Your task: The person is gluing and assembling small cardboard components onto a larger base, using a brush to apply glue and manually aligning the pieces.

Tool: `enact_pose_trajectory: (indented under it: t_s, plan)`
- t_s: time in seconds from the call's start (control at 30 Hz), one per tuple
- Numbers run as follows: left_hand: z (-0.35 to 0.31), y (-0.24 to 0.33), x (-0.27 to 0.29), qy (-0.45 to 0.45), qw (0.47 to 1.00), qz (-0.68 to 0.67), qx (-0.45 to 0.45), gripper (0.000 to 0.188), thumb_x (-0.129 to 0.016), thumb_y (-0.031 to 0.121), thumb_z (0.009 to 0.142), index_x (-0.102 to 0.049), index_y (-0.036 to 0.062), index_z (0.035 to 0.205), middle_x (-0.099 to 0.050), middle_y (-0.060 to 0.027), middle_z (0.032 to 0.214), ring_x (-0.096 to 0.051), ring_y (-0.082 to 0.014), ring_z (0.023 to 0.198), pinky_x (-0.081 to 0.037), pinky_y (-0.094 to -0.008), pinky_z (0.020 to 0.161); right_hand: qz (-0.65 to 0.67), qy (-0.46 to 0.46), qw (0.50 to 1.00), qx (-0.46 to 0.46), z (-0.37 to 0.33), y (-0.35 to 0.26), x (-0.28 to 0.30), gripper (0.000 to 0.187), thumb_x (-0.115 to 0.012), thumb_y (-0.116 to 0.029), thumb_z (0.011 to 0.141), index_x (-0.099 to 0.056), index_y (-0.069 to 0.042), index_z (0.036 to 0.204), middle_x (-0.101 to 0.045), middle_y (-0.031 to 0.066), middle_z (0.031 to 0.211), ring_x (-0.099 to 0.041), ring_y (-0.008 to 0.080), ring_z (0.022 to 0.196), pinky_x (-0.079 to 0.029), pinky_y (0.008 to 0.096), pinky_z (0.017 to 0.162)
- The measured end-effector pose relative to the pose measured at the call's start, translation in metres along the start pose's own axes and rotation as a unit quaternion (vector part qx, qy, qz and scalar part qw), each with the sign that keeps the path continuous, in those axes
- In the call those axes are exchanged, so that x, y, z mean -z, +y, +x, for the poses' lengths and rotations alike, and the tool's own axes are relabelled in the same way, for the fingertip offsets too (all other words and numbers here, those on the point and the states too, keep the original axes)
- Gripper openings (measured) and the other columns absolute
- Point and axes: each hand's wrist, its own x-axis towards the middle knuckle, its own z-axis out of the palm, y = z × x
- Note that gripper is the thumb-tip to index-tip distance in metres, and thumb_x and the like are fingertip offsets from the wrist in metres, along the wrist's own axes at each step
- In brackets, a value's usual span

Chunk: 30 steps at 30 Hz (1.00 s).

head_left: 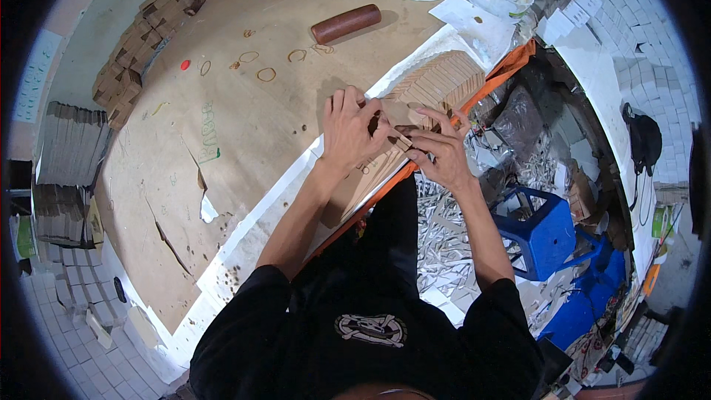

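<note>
Our left hand and right hand have fingers pinching a card piece; loose grip could drop it, knuckle bump scatter strips at 1 o'clock.

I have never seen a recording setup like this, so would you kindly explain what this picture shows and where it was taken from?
There is no machine here: a person works with two bare hands. The single picture comes from a wide fisheye camera on that person's head, looking down, so straight edges bend near the rim.

The left hand and right hand meet near the table's edge. Their fingers seem to be at a small brown strip, though the exact grip is partly hidden. Beyond them lie fanned brown strips.

The table is covered with brown paper, bearing a dark reddish-brown cylinder, a small red disc and several thin loops. A blue plastic stool stands to the right, among scraps.
</note>
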Motion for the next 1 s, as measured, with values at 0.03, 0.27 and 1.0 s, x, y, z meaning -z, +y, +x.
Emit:
enact_pose_trajectory:
  t_s: [0.03,0.27,1.0]
  plan:
    - [-0.001,-0.002,-0.001,0.0,1.0,0.0,0.0,0.021,-0.065,0.015,0.077,-0.066,0.0063,0.095,-0.047,-0.011,0.09,-0.047,-0.0301,0.086,-0.039,-0.0438,0.078,0.023,0.02,1.0,-0.001,-0.002,0.0,-0.003,0.034,-0.073,-0.044,0.088,-0.08,-0.012,0.082,-0.078,-0.0017,0.099,-0.055,0.0195,0.131,-0.012,0.0522,0.117]
    - [-0.006,-0.009,-0.004,0.031,0.997,-0.064,0.01,0.018,-0.068,0.013,0.076,-0.064,0.0051,0.091,-0.055,-0.01,0.09,-0.052,-0.0304,0.087,-0.044,-0.0418,0.078,0.117,0.067,0.988,-0.079,0.015,-0.004,0.0,0.036,-0.061,-0.043,0.098,-0.08,-0.014,0.104,-0.077,-0.0022,0.102,-0.055,0.0216,0.121,-0.018,0.048,0.11]
    - [-0.009,-0.011,-0.007,0.002,1.0,-0.013,0.02,0.02,-0.065,0.021,0.077,-0.07,0.0092,0.093,-0.06,-0.0047,0.089,-0.055,-0.0262,0.089,-0.04,-0.0398,0.083,-0.112,-0.044,0.991,0.052,0.022,-0.004,-0.003,0.072,-0.047,-0.076,0.089,-0.076,-0.019,0.121,-0.06,-0.0043,0.147,-0.035,0.0259,0.149,-0.009,0.0561,0.12]
